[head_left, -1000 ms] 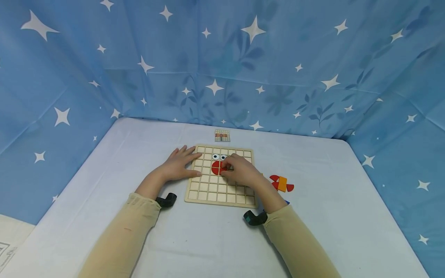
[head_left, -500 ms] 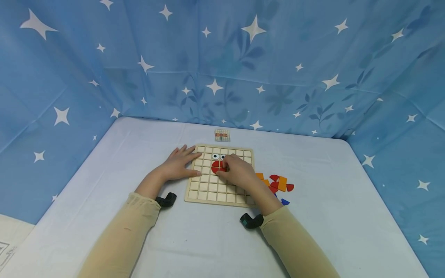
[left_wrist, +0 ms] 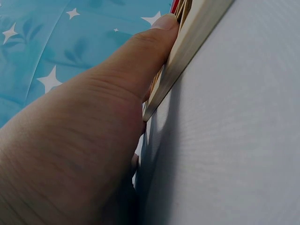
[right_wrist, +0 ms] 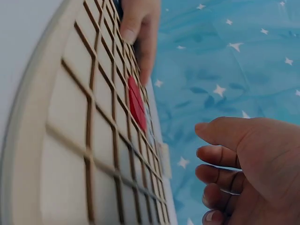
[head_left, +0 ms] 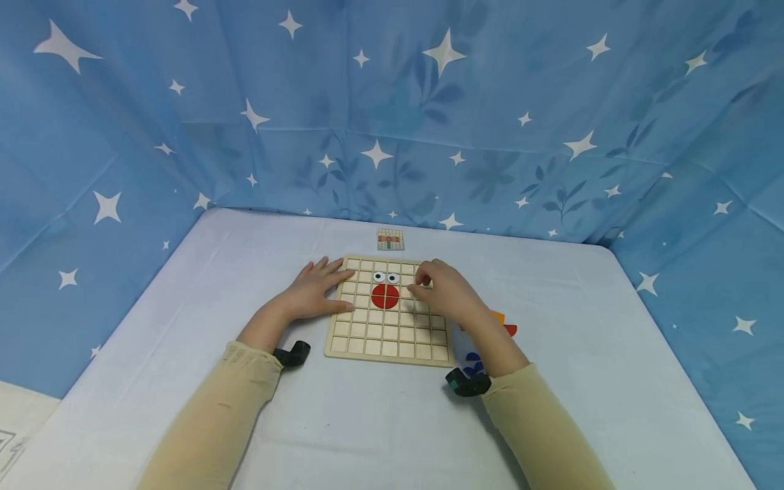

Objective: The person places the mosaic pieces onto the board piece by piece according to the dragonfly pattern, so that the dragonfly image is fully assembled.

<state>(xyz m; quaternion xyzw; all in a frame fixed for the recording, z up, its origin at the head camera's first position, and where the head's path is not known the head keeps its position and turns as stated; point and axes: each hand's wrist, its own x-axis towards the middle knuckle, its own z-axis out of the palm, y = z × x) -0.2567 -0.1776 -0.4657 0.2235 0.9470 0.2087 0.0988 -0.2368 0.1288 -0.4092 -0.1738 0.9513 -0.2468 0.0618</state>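
A wooden grid board lies flat on the table. In its cells sit two white eye pieces with dark pupils, and below them several red quarter pieces form a full disc. My left hand rests with spread fingers on the board's left edge; its thumb lies over the rim in the left wrist view. My right hand hovers above the right part of the board. Its fingers are loosely bent with nothing between them, apart from the cells.
Behind the board lies a small picture card with a grid pattern. Right of the board, partly hidden by my right forearm, are blue pieces, an orange piece and a red piece. A blue star-printed curtain stands behind the table.
My right hand has left the red disc and moved right and up, uncovering the whole disc and the right eye piece. The left hand stays put on the board edge.
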